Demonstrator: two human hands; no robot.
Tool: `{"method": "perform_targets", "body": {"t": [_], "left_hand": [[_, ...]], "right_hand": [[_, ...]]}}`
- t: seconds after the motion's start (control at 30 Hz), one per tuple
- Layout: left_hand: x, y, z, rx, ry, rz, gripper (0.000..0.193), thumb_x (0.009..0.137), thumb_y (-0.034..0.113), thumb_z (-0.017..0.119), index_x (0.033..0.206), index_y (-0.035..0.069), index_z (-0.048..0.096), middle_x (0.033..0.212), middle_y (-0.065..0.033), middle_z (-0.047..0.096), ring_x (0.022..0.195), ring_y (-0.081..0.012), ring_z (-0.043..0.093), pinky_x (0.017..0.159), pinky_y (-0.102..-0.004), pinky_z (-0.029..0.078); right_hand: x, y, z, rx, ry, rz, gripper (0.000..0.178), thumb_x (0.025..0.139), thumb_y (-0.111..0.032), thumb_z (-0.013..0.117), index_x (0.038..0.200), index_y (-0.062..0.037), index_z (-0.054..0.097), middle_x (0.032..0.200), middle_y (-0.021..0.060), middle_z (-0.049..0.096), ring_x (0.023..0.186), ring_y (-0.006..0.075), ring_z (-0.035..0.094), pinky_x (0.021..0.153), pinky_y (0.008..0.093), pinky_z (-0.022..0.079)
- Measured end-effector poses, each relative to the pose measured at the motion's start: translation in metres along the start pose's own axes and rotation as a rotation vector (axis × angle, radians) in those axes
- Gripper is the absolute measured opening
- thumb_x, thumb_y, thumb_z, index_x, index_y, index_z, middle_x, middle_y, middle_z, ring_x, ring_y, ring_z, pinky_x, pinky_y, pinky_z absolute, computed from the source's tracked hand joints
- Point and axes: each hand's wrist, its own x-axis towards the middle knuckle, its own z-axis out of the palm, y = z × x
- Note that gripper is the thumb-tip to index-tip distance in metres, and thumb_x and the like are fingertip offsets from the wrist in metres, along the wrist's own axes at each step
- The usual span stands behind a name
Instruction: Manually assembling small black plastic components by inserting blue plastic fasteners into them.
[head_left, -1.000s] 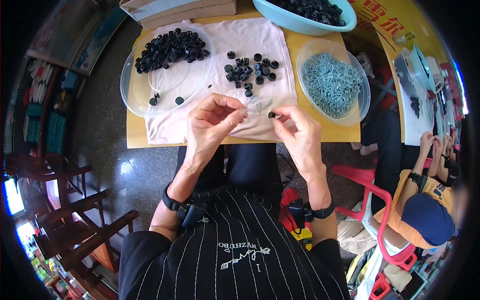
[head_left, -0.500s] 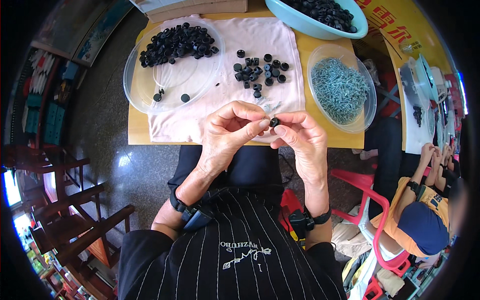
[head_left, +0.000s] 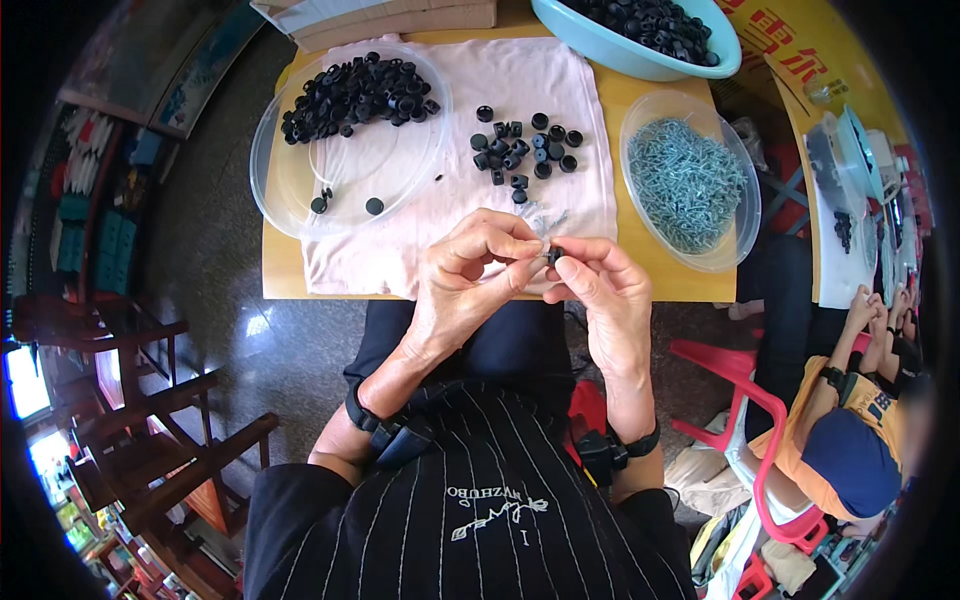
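With fingers (head_left: 578, 276) pinched narrow, over the desk (head_left: 280, 275) and its pink cloth (head_left: 360, 258).
Meeting above the cloth's near edge, right hand (head_left: 612, 292) to left hand (head_left: 462, 268); holding a black cap (head_left: 554, 257) in the right, seemingly a pale bit (head_left: 546, 247), perhaps a screw, in the left. Apparently joining both; next, likely calling for square alignment and gentle pressure. Brought together now, unlike well apart a second ago.

Dk wood furn (head_left: 155, 393), red plastic chair (head_left: 720, 362) nr co-worker (head_left: 850, 462)
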Motion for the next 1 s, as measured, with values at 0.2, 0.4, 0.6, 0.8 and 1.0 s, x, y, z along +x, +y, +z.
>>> {"method": "perform_targets", "body": {"t": [0.2, 0.4, 0.6, 0.8, 1.0], "left_hand": [[0.017, 0.013, -0.003, 0.399, 0.098, -0.012, 0.023, 0.083, 0.002, 0.066, 0.106, 0.003, 0.065, 0.096, -0.006, 0.063, 0.076, -0.0085, 0.061, 0.063, -0.0223, 0.049], [0.039, 0.002, -0.013, 0.907, 0.18, 0.058, 0.026, 0.079, -0.002, 0.067, 0.105, 0.003, 0.066, 0.093, -0.0068, 0.06, 0.064, -0.0116, 0.055, 0.058, -0.023, 0.046], [0.041, -0.011, -0.014, 0.974, 0.187, 0.104, 0.024, 0.078, -0.002, 0.068, 0.101, 0.003, 0.065, 0.09, -0.0068, 0.058, 0.061, -0.0118, 0.051, 0.057, -0.0242, 0.044], [0.032, -0.003, -0.015, 0.55, 0.096, 0.12, 0.021, 0.082, -0.003, 0.065, 0.103, -0.001, 0.061, 0.106, -0.0116, 0.062, 0.085, -0.0156, 0.065, 0.07, -0.0291, 0.053], [0.016, 0.016, -0.003, -0.255, 0.074, -0.206, 0.021, 0.087, -0.002, 0.062, 0.107, -0.003, 0.056, 0.11, -0.0168, 0.062, 0.1, -0.0242, 0.065, 0.087, -0.0341, 0.054]], "right_hand": [[0.005, -0.002, -0.008, -0.023, 0.077, -0.027, 0.022, 0.088, -0.004, 0.064, 0.109, 0.0025, 0.062, 0.096, 0.0076, 0.066, 0.078, 0.0114, 0.063, 0.069, 0.0248, 0.055], [0.007, -0.003, -0.011, -0.027, 0.118, -0.014, 0.022, 0.088, -0.006, 0.065, 0.108, 0.0014, 0.061, 0.095, 0.0062, 0.064, 0.078, 0.01, 0.062, 0.068, 0.0252, 0.055], [0.006, -0.004, -0.015, -0.001, 0.115, 0.052, 0.021, 0.087, -0.005, 0.065, 0.107, 0.0012, 0.061, 0.096, 0.0065, 0.064, 0.079, 0.0103, 0.062, 0.069, 0.0244, 0.055], [0.002, -0.007, -0.01, -0.029, 0.12, -0.002, 0.021, 0.088, -0.004, 0.064, 0.108, 0.002, 0.061, 0.101, 0.0076, 0.064, 0.084, 0.0095, 0.06, 0.07, 0.0248, 0.055], [-0.005, -0.016, 0.006, -0.079, 0.07, -0.152, 0.02, 0.09, -0.005, 0.061, 0.11, 0.0018, 0.061, 0.104, 0.0084, 0.063, 0.085, 0.0094, 0.06, 0.07, 0.0241, 0.054]]}}
